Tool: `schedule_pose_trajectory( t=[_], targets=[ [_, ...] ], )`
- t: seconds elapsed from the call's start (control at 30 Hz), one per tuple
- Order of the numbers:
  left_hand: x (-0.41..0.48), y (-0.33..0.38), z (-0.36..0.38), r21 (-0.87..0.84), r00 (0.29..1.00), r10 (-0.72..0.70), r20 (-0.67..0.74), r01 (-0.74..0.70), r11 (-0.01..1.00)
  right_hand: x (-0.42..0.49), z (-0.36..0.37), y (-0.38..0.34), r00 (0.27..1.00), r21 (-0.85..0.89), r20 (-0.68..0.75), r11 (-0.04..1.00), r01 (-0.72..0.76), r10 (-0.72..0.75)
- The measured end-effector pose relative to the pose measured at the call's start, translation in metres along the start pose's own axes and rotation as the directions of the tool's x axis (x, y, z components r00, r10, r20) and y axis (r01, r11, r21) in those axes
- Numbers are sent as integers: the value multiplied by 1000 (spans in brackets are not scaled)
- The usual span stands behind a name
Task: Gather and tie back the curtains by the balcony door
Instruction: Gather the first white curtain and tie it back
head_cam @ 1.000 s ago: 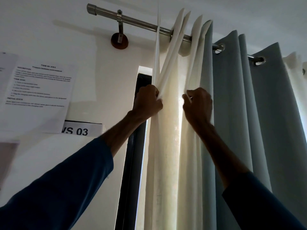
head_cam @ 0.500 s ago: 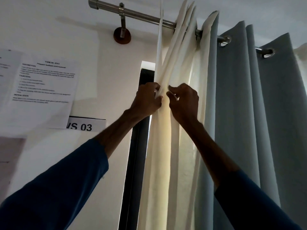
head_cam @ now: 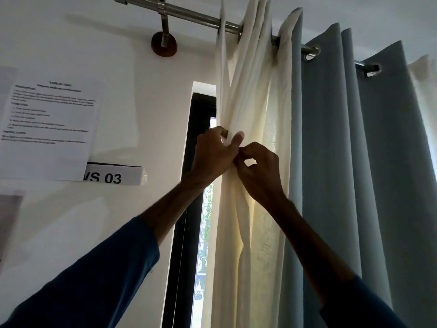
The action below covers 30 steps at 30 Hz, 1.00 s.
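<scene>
Together on cream curtain [head_cam: 256, 100] — left hand [head_cam: 214, 158], right hand [head_cam: 261, 177]

Single head view, close, tilted up toward curtain rod [head_cam: 194, 16].

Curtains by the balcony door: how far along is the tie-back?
Done: the cream curtain is bunched into folds on the rod, leaving a strip of glass bare. In hand: left hand and right hand pinch those folds together. Left: the grey curtain hangs ungathered, and no tie is visible.
</scene>
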<state>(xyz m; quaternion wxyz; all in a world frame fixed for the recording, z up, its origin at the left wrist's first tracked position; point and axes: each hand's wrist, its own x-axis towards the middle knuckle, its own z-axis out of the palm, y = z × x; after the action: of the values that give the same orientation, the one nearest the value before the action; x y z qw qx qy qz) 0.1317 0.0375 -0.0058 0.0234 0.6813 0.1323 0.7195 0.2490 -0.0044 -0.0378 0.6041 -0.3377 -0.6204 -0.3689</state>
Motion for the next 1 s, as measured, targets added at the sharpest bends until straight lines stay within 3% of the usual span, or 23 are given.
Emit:
schedule_pose_trajectory(
  t=[0.07, 0.17, 0.23, 0.3, 0.43, 0.6, 0.7, 0.83, 0.9, 1.0],
  targets=[
    [6, -1, 3, -7, 999, -54, 5, 54, 999, 2, -8, 3, 999, -7, 41, 1000, 15, -14],
    [13, -3, 5, 53, 998, -58, 39, 56, 997, 5, -26, 8, 978, -150, -150, 981, 124, -147],
    [14, -7, 6, 87, 998, -34, 51, 29, 996, 12, -39, 13, 933, -327, -322, 944, 49, -160],
    [13, -11, 6, 99, 998, -3, 59, -3, 995, 21, -47, 24, 924, -441, -372, 892, -97, -83],
    [8, -18, 0, 73, 995, 41, 88, -48, 996, 26, -39, 32, 961, -415, -241, 881, -229, 136],
    [4, -23, -11, 78, 993, -2, 118, -7, 997, 23, -8, 1, 990, -476, -124, 872, -118, 67],
    [10, -27, -21, 226, 980, 12, 200, -58, 972, 26, 19, -27, 997, -406, -77, 913, -24, -8],
    [15, -36, -34, 231, 978, 19, 208, -68, 971, 41, 35, -42, 993, -329, -82, 943, 51, -83],
    [12, -40, -37, 243, 975, 11, 223, -66, 968, 40, 34, -34, 991, -297, -93, 953, 60, -92],
    [7, -39, -34, 206, 972, 22, 234, -72, 976, 24, 26, -18, 998, -222, -70, 975, -26, 11]
  ],
)
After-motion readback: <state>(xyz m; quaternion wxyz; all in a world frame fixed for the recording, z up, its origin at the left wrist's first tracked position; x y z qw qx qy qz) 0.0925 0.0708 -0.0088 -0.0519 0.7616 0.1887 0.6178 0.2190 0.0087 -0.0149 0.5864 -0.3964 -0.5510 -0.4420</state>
